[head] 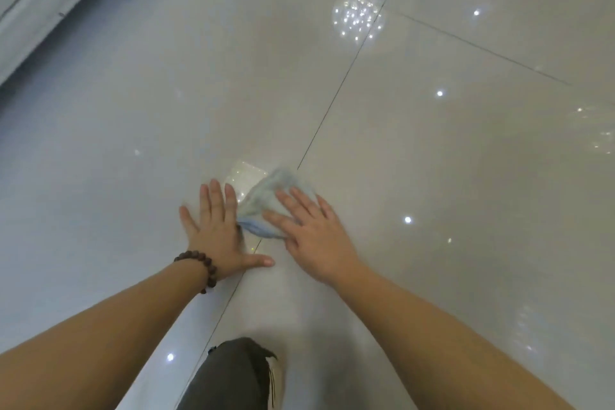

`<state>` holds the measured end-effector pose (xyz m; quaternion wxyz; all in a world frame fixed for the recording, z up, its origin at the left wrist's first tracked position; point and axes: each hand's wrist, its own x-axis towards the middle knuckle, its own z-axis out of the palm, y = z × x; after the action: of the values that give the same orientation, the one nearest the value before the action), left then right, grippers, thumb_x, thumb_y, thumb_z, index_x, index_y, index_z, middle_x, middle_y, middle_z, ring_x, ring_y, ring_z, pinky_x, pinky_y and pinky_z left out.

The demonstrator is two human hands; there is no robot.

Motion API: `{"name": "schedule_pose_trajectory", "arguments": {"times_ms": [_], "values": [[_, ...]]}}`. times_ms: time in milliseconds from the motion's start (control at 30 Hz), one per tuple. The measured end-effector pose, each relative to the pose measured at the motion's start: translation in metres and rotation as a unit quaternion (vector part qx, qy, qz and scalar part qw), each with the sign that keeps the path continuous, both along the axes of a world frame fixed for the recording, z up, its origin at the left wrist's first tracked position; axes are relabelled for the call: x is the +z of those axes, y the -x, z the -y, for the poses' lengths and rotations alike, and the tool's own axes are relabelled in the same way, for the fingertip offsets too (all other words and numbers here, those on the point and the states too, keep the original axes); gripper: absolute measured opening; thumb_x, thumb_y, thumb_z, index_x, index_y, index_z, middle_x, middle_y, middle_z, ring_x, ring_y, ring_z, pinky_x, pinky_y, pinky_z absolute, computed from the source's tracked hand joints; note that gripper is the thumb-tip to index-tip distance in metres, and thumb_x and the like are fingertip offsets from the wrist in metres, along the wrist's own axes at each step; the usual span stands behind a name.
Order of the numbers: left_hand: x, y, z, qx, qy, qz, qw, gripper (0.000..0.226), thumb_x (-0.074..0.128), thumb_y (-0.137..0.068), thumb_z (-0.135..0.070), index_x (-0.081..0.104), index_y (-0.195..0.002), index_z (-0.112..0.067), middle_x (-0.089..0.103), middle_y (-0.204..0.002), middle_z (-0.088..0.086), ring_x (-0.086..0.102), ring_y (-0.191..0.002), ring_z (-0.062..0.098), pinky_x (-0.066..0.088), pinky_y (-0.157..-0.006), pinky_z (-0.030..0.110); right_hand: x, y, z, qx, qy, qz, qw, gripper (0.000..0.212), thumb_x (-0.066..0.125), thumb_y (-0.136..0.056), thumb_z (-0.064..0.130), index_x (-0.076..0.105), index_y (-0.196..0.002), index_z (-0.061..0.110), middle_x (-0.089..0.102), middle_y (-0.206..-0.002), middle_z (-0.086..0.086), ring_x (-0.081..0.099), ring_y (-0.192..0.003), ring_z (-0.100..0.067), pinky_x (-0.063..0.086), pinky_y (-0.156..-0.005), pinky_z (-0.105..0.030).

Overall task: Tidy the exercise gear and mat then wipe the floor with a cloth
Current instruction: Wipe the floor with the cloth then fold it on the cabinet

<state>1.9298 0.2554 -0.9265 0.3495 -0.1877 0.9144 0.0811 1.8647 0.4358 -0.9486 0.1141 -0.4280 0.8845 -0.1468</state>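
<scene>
My right hand (312, 236) pressed flat, fingers spread, on the pale blue cloth (266, 206), my left hand (216, 230) splayed on the glossy tiled floor (432, 150) just beside it.

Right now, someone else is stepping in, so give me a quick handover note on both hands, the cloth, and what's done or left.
Left hand: open, flat on the floor tiles, touching the cloth's edge.
Right hand: open, palm pressing the pale blue cloth onto the floor.
Cloth: bunched, lying on a tile seam ahead of the knee.
Done: no exercise gear or mat in view.
Left: keep wiping; how much floor is already covered can't be told.
</scene>
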Motion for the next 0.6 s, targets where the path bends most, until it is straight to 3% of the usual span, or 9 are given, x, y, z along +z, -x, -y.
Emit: {"name": "schedule_pose_trajectory", "arguments": {"times_ms": [67, 133, 233, 267, 367, 433, 467, 533, 600], "values": [[0.001, 0.000, -0.005, 0.007, 0.005, -0.036, 0.999, 0.153, 0.029, -0.036, -0.099, -0.033, -0.141, -0.006, -0.041, -0.147, 0.016, -0.037, -0.136, 0.031, -0.008, -0.112, 0.063, -0.007, 0.023, -0.056, -0.073, -0.011, -0.028, 0.997, 0.055, 0.041, -0.081, 0.032, 0.045, -0.136, 0.038, 0.035, -0.151, 0.003, 0.028, -0.140, -0.018, 0.024, -0.110, -0.044], [0.004, 0.004, -0.015, -0.008, 0.002, -0.082, 0.997, 0.149, 0.030, -0.041, -0.098, -0.021, -0.146, -0.004, -0.028, -0.154, 0.017, -0.030, -0.141, 0.029, -0.010, -0.113, 0.059, -0.012, 0.053, -0.124, -0.281, -0.026, -0.062, 0.957, 0.056, 0.039, -0.081, 0.034, 0.049, -0.136, 0.031, 0.038, -0.149, -0.004, 0.035, -0.137, -0.026, 0.035, -0.106, -0.049], [0.001, 0.022, -0.042, -0.068, -0.024, -0.145, 0.987, 0.148, 0.028, -0.045, -0.100, -0.012, -0.148, -0.001, -0.018, -0.156, 0.018, -0.022, -0.143, 0.029, -0.013, -0.113, 0.053, -0.006, 0.054, -0.141, -0.630, 0.002, -0.017, 0.777, 0.057, 0.042, -0.082, 0.034, 0.048, -0.138, 0.025, 0.035, -0.151, -0.009, 0.030, -0.139, -0.031, 0.030, -0.108, -0.051], [-0.001, 0.030, -0.053, -0.091, -0.034, -0.163, 0.982, 0.149, 0.027, -0.046, -0.101, -0.011, -0.148, 0.000, -0.016, -0.156, 0.018, -0.021, -0.144, 0.028, -0.014, -0.113, 0.051, -0.007, 0.041, -0.122, -0.650, 0.001, -0.020, 0.760, 0.057, 0.045, -0.081, 0.032, 0.048, -0.138, 0.027, 0.034, -0.151, -0.008, 0.029, -0.140, -0.030, 0.028, -0.108, -0.050], [-0.006, 0.055, -0.077, -0.154, -0.076, -0.195, 0.966, 0.147, 0.023, -0.046, -0.101, -0.012, -0.147, 0.000, -0.018, -0.155, 0.018, -0.022, -0.143, 0.028, -0.011, -0.116, 0.050, -0.015, -0.023, -0.077, -0.350, -0.001, -0.066, 0.934, 0.057, 0.047, -0.079, 0.033, 0.045, -0.136, 0.035, 0.037, -0.150, -0.002, 0.030, -0.140, -0.024, 0.024, -0.108, -0.045], [-0.007, 0.072, -0.090, -0.192, -0.097, -0.208, 0.954, 0.147, 0.024, -0.045, -0.101, -0.013, -0.147, -0.001, -0.020, -0.155, 0.018, -0.021, -0.144, 0.027, -0.009, -0.117, 0.050, -0.014, -0.035, -0.117, -0.184, -0.007, -0.060, 0.981, 0.057, 0.048, -0.080, 0.035, 0.044, -0.136, 0.038, 0.035, -0.151, 0.003, 0.030, -0.140, -0.018, 0.025, -0.108, -0.041], [-0.006, 0.079, -0.097, -0.202, -0.103, -0.211, 0.951, 0.149, 0.025, -0.044, -0.100, -0.013, -0.147, 0.000, -0.020, -0.155, 0.017, -0.021, -0.144, 0.027, -0.009, -0.117, 0.048, -0.013, -0.029, -0.154, -0.191, -0.006, -0.073, 0.979, 0.057, 0.048, -0.079, 0.035, 0.044, -0.136, 0.038, 0.036, -0.151, 0.002, 0.032, -0.139, -0.018, 0.028, -0.108, -0.041], [-0.003, 0.092, -0.113, -0.217, -0.106, -0.204, 0.949, 0.151, 0.030, -0.043, -0.100, -0.013, -0.148, 0.000, -0.020, -0.156, 0.018, -0.021, -0.144, 0.027, -0.012, -0.117, 0.045, -0.016, -0.020, -0.233, -0.352, -0.038, -0.098, 0.930, 0.058, 0.045, -0.078, 0.034, 0.049, -0.136, 0.029, 0.041, -0.147, -0.006, 0.039, -0.134, -0.027, 0.038, -0.103, -0.046], [-0.003, 0.099, -0.133, -0.231, -0.101, -0.194, 0.948, 0.151, 0.039, -0.047, -0.099, -0.014, -0.147, 0.000, -0.019, -0.156, 0.018, -0.021, -0.144, 0.027, -0.011, -0.117, 0.046, -0.008, -0.012, -0.304, -0.575, -0.058, -0.092, 0.811, 0.057, 0.040, -0.082, 0.033, 0.049, -0.137, 0.019, 0.041, -0.145, -0.017, 0.039, -0.132, -0.036, 0.038, -0.104, -0.051]]}}
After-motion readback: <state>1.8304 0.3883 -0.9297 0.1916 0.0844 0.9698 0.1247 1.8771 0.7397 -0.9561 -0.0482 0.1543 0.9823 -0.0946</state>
